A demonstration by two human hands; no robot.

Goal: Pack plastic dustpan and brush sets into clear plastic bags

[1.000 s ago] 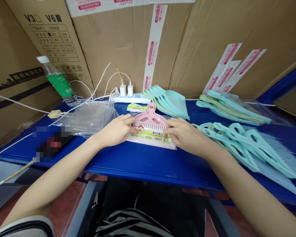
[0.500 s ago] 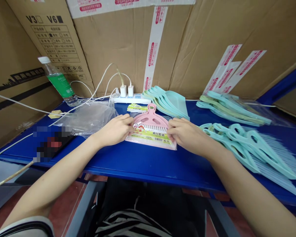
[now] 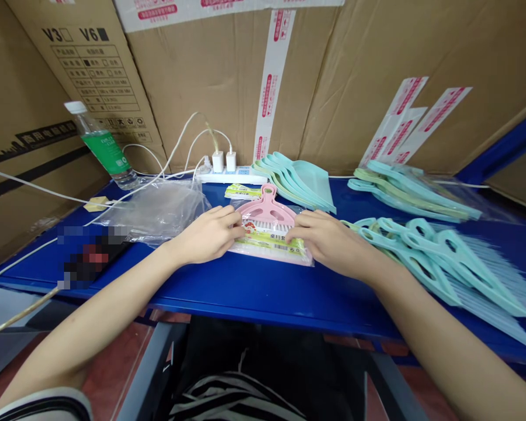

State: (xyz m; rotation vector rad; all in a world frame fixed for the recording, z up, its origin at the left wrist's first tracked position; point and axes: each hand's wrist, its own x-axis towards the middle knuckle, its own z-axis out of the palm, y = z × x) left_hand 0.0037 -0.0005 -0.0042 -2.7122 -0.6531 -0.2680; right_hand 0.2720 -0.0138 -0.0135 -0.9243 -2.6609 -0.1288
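In front of me a pink dustpan and brush set lies in a clear plastic bag, its handles pointing away from me. A printed yellow-green label card shows through the bag, below the white bristles. My left hand is closed on the left side of the bag, fingers bent and pinching. From the right, my right hand pinches the bag's other side, its fingers over the right part of the card. The fingertips partly hide the bag's edges.
Mint dustpans and label cards sit behind the set. More bagged dustpans and several mint brushes lie at right. Clear bags, a bottle, cables and a power strip occupy the left and back.
Both hands have shifted slightly inward over the bag, the right fingers now covering more of the card. The set stays almost in place.
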